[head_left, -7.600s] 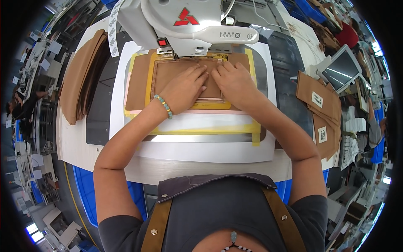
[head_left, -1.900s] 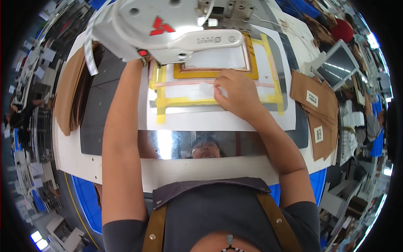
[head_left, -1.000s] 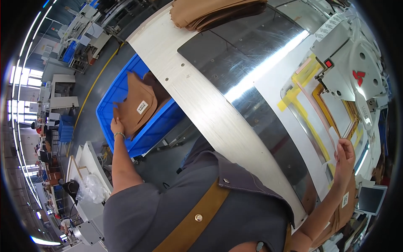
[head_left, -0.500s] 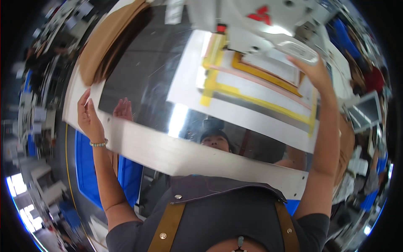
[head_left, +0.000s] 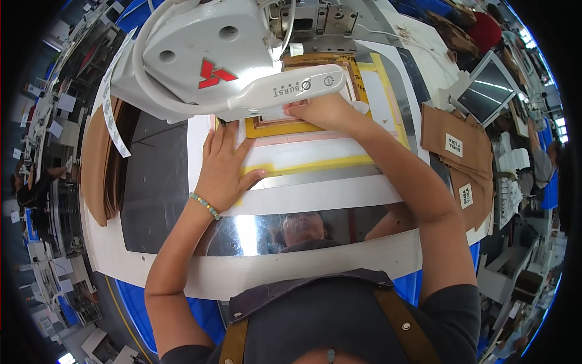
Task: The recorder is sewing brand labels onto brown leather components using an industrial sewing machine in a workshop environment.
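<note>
My left hand (head_left: 224,161), with a beaded bracelet, lies with spread fingers on the white template sheet (head_left: 309,150) edged in yellow tape. Its fingertips reach under the white sewing machine head (head_left: 200,67). My right hand (head_left: 327,112) is closed, thumb and fingertips together beneath the long pale lamp-like unit (head_left: 291,86) on the machine. Whatever it pinches is too small or hidden to name. Just below it lies a yellow-edged rectangular frame (head_left: 285,130) with brown inner borders, partly covered by the machine head and my right hand.
A stack of curved brown pieces (head_left: 100,170) stands at the left. To the right lie brown flat pieces with white labels (head_left: 458,148), below a tilted screen (head_left: 490,88). A shiny metal plate (head_left: 267,233) covers the near tabletop, reflecting me. Blue bins (head_left: 200,315) sit below the edge.
My left hand has come from the left table edge onto the template. My right hand has moved left from the lamp-like unit's end to below it. The whole view has shifted.
</note>
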Tool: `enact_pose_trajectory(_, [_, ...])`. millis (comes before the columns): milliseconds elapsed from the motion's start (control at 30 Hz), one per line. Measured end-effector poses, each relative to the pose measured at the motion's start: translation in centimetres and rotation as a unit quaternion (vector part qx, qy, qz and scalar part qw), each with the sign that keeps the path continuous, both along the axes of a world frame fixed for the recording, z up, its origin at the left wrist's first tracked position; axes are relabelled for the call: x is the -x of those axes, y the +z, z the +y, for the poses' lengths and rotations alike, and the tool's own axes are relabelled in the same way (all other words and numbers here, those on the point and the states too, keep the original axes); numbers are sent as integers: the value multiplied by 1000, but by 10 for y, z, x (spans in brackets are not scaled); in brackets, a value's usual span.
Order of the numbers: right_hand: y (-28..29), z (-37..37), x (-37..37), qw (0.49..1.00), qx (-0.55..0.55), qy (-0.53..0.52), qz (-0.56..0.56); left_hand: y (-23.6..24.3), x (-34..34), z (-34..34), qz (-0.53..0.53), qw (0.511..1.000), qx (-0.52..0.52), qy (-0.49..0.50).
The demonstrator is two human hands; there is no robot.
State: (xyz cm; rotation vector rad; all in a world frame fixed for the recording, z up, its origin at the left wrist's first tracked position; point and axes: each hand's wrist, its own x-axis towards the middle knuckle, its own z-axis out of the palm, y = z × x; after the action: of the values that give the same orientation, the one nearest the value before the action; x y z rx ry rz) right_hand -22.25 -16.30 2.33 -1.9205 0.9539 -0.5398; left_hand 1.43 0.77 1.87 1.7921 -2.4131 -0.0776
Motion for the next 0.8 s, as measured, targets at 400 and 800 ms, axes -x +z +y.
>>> enact_pose_trajectory(400, [12,-8,-3,998,51,26,-10,-5,7,-15,8,1000,28,-11])
enact_pose_trajectory(800, [50,-36,87,955,106,106,255,-8,5,-9,-13,999,44,13])
